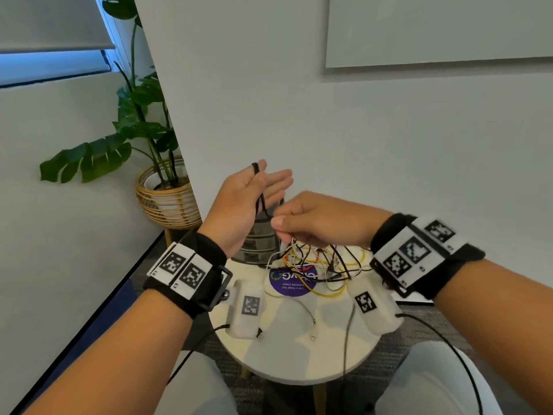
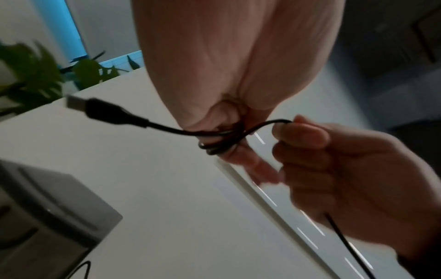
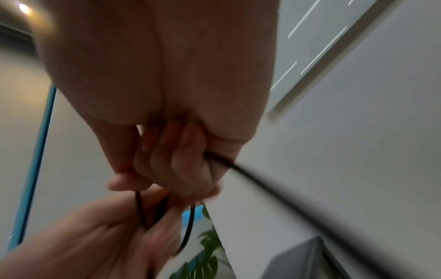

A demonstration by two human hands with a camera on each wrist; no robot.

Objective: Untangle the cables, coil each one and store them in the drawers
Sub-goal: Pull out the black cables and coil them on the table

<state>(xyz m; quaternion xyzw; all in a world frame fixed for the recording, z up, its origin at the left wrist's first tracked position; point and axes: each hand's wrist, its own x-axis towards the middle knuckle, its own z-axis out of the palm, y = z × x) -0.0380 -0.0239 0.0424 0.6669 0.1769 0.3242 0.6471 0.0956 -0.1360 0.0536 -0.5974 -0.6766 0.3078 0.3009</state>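
The round white surface (image 1: pixel 299 354) sits low in front of the person, so the tangle can lie spread out within reach of both hands. At its far edge stands the grey drawer unit (image 1: pixel 258 238), close by, probably so that each finished coil can go straight in. The tangle of cables (image 1: pixel 323 265), yellow, white and black, lies in a loose heap beside the drawers, partly over a purple round sticker (image 1: pixel 291 283). Its writing is upside down from here; one line reads "Let's keep our pantries clean", and the larger word above is cut off by cables.

The left hand (image 1: pixel 251 199) is raised, palm open and fingers spread and straight, serving as a form: the black cable (image 2: pixel 214 145) loops around its fingers in a few turns, its USB plug (image 2: pixel 78 102) hanging free. The right hand (image 1: pixel 314 220) has its grip pinched on the same cable, thumb against curled fingers, feeding the next turn while the rest trails down to the heap. Coiling seems only begun.
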